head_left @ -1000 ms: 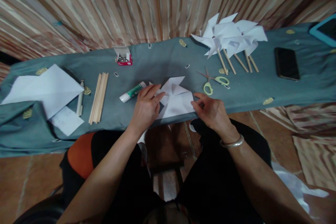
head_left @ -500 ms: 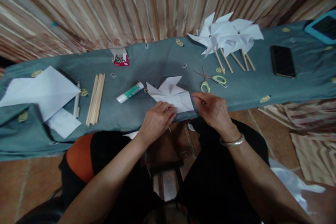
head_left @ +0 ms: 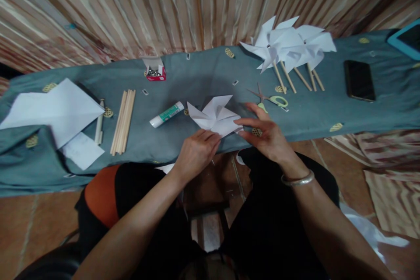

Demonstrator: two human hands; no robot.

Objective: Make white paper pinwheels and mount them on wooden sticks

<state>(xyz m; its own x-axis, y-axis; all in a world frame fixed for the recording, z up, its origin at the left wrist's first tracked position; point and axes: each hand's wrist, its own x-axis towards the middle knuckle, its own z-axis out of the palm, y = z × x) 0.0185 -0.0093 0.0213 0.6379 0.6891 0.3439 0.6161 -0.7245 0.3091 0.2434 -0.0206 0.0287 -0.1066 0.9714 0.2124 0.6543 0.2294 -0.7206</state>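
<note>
A folded white paper pinwheel point(head_left: 215, 116) lies on the grey-green cloth-covered table point(head_left: 203, 74) near its front edge. My left hand point(head_left: 197, 151) pinches the paper's near edge, fingers curled. My right hand point(head_left: 264, 133) rests at the paper's right corner with fingers stretched out, touching it. A glue stick point(head_left: 166, 114) lies just left of the paper. Green-handled scissors point(head_left: 271, 98) lie just beyond my right hand.
Finished paper pinwheels on sticks point(head_left: 288, 48) lie at the back right, a black phone point(head_left: 358, 80) and a blue tablet point(head_left: 407, 37) farther right. Wooden sticks point(head_left: 124, 120), a pen point(head_left: 99, 121) and white sheets point(head_left: 55, 111) lie left. A red box of pins point(head_left: 154, 72) stands behind.
My left hand slid from on top of the paper to its near edge. My right hand opened out and shifted slightly right, toward the scissors; the paper turned a little.
</note>
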